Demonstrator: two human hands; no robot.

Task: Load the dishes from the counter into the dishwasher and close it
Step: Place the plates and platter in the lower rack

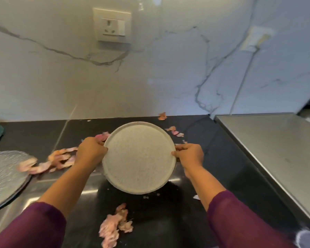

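Our left hand (90,152) grips the left rim of a round, speckled pale grey plate (139,158), fingers curled over the edge and knuckles facing us. Our right hand (189,154) grips the opposite rim, thumb lying on the top of the edge and the other fingers tucked beneath. Both forearms reach forward from the bottom corners and angle inward toward the plate. Each wears a dark purple sleeve, left (34,228) and right (240,221), pushed back from the wrist.

The plate sits between our hands over the middle of a glossy black counter (195,203), its upper face turned toward us, with a dark shadow beneath its near edge. We cannot tell whether it touches the counter.

Pink onion peels (61,160) lie scattered just left of our left hand, and another clump of peels (115,228) lies near us below the plate. A few scraps (174,131) lie beyond the plate near the wall. At the far left edge rests a silver textured platter (4,176). To the right, a brushed steel surface (276,149) adjoins the counter. Behind stands a white marble wall (168,77) with grey veins and a wall socket (112,25).
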